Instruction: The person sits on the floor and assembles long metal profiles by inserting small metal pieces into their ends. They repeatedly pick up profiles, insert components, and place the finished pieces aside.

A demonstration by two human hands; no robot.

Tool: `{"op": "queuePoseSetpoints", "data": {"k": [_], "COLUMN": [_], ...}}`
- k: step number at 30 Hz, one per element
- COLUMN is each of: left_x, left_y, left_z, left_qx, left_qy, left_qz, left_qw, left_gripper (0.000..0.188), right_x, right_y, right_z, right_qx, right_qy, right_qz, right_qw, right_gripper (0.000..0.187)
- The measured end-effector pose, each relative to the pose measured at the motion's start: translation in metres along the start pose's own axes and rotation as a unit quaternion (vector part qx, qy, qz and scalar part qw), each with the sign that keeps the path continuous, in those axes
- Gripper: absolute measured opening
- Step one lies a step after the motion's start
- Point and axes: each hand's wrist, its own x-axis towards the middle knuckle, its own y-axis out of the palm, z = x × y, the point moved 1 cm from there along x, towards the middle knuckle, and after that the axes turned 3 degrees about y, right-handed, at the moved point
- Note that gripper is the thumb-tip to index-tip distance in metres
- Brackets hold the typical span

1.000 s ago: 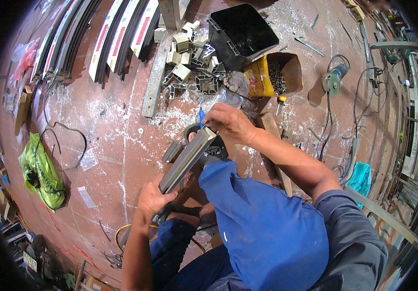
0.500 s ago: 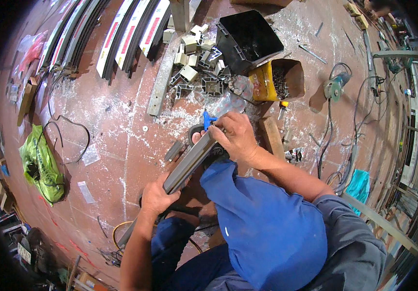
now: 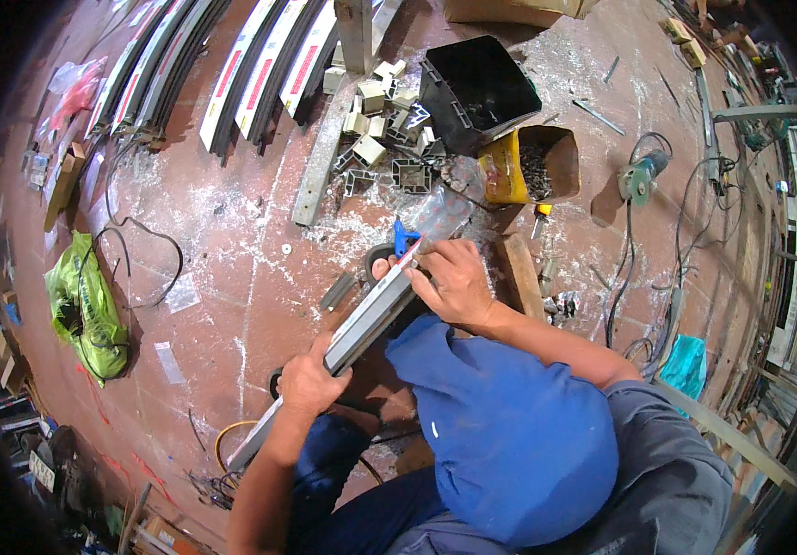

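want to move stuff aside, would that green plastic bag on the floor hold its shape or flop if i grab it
The green plastic bag would probably flop: it lies crumpled and wrinkled on the floor. It looks partly filled, so the contents may shift and sag when lifted. A black cable runs close beside it and might snag.

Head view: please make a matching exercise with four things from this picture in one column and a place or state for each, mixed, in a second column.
Things:
1. long metal profile
2. yellow box
3. green bag
4. angle grinder

Places or states:
A. lies on the floor at the far left
B. held by both hands, left hand lower, right hand upper
C. open, with small dark parts inside
D. on the floor to the right of the yellow box, with a cable

Pairs: 1-B, 2-C, 3-A, 4-D
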Motion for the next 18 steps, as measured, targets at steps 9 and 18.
{"op": "queuePoseSetpoints", "data": {"k": [9,18], "left_x": [-0.011,-0.017], "left_y": [0.004,0.009], "left_z": [-0.022,-0.022], "left_qx": [0.089,0.104], "left_qy": [-0.065,-0.037], "left_qz": [0.042,0.049], "left_qw": [0.993,0.993], "left_gripper": [0.086,0.099], "right_x": [-0.029,0.001], "right_y": [-0.006,-0.031], "right_z": [-0.019,-0.086], "right_qx": [0.067,0.161], "right_qy": [0.029,0.334], "right_qz": [0.013,0.023], "right_qw": [0.997,0.928], "right_gripper": [0.023,0.027]}}
